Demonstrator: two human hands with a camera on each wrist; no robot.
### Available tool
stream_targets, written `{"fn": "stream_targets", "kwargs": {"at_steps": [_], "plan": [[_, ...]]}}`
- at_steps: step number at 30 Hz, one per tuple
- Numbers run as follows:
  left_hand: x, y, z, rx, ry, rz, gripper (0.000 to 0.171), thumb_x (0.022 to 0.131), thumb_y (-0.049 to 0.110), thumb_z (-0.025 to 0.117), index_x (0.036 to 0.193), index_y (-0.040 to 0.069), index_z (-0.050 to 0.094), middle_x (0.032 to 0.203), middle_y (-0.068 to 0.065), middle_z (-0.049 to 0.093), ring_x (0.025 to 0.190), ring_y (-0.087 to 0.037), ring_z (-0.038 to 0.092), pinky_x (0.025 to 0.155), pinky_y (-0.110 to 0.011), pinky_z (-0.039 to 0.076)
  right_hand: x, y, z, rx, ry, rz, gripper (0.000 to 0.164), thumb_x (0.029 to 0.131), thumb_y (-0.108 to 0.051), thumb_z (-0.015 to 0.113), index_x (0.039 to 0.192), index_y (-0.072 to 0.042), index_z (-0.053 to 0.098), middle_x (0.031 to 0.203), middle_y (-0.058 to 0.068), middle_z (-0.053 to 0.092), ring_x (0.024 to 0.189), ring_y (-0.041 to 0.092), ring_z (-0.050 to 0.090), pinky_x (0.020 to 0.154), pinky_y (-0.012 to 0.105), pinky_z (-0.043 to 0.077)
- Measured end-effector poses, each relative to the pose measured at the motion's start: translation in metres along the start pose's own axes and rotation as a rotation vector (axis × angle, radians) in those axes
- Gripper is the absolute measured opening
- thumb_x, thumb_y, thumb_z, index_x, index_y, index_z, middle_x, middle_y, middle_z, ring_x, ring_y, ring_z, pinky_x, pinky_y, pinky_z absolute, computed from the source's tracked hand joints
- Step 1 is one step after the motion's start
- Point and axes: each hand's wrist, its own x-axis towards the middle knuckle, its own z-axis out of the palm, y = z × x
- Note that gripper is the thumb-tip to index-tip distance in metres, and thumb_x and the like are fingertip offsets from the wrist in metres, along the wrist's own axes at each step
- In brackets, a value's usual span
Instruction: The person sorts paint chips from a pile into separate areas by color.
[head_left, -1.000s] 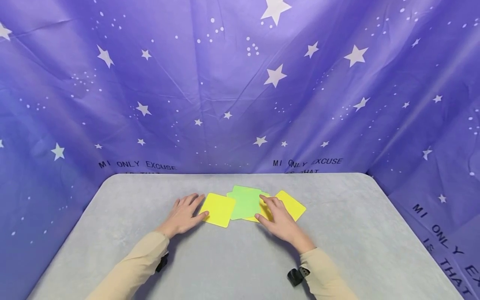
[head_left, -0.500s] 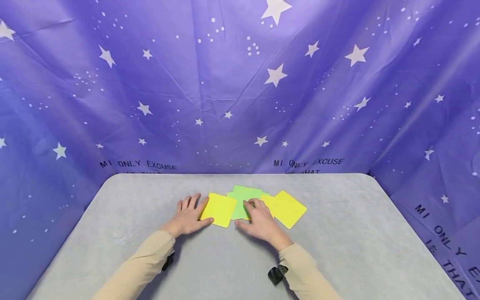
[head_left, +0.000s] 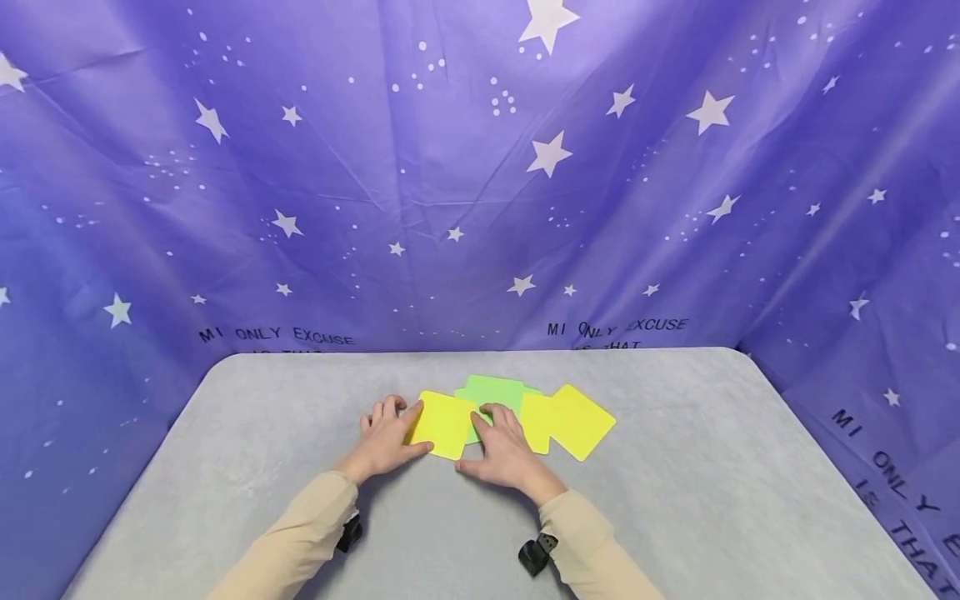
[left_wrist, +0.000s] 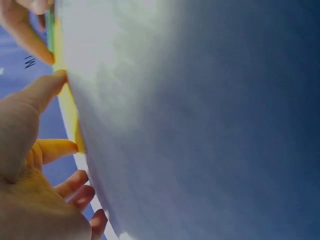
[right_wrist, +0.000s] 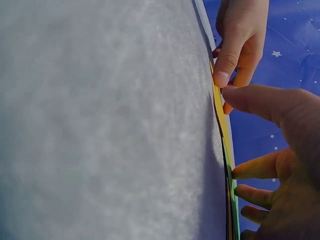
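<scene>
Flat square cards lie overlapping on the table in the head view. At the left end is a yellow card (head_left: 444,425). My left hand (head_left: 386,442) touches its left side with thumb and forefinger spread, the other fingers bent. My right hand (head_left: 504,450) is at its right side, thumb by the near right corner and forefinger by the right edge, partly over a green card (head_left: 495,388). In the left wrist view, the left thumb and forefinger (left_wrist: 57,146) meet the yellow card edge-on. The right wrist view shows both thumb tips close together along that card's edge.
Right of my right hand lie another yellow card (head_left: 535,423) and a tilted yellow card (head_left: 582,422). A green sliver shows behind them. All are on a grey table (head_left: 712,500), with a purple star-printed cloth (head_left: 450,167) hanging behind and at the sides.
My right hand has moved left from the middle cards to the left yellow card, uncovering the yellow card beneath it. The left hand has shifted slightly right onto that card's left side.
</scene>
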Motion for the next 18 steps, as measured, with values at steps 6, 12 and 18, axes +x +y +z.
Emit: {"fn": "stream_targets", "kwargs": {"at_steps": [6, 12, 18], "plan": [[0.005, 0.002, -0.005, -0.165, -0.004, 0.002, 0.065, 0.074, 0.016, 0.083, 0.130, -0.005, 0.056, 0.116, -0.022, 0.045, 0.108, -0.036, 0.040, 0.086, -0.052, 0.036, 0.001, -0.001, -0.001, 0.033, -0.016, 0.024, 0.076, 0.078, -0.037, 0.073, 0.135, 0.007, 0.049, 0.139, 0.024, 0.039, 0.131, 0.039, 0.032, 0.106, 0.052, 0.030], [0.008, 0.000, -0.008, -0.427, 0.025, -0.031, 0.064, 0.068, 0.000, 0.079, 0.126, -0.012, 0.055, 0.112, -0.026, 0.051, 0.102, -0.037, 0.051, 0.090, -0.050, 0.044, 0.001, -0.002, -0.001, 0.033, -0.025, 0.030, 0.076, 0.079, -0.036, 0.074, 0.136, 0.006, 0.048, 0.140, 0.024, 0.038, 0.131, 0.039, 0.031, 0.106, 0.052, 0.030], [0.010, -0.001, -0.011, -0.519, 0.050, -0.112, 0.054, 0.074, -0.004, 0.074, 0.125, -0.010, 0.056, 0.112, -0.024, 0.058, 0.096, -0.032, 0.057, 0.083, -0.045, 0.048, 0.001, -0.002, 0.000, 0.064, -0.018, 0.035, 0.074, 0.079, -0.034, 0.073, 0.136, 0.007, 0.049, 0.140, 0.024, 0.038, 0.131, 0.039, 0.032, 0.105, 0.052, 0.030]]}}
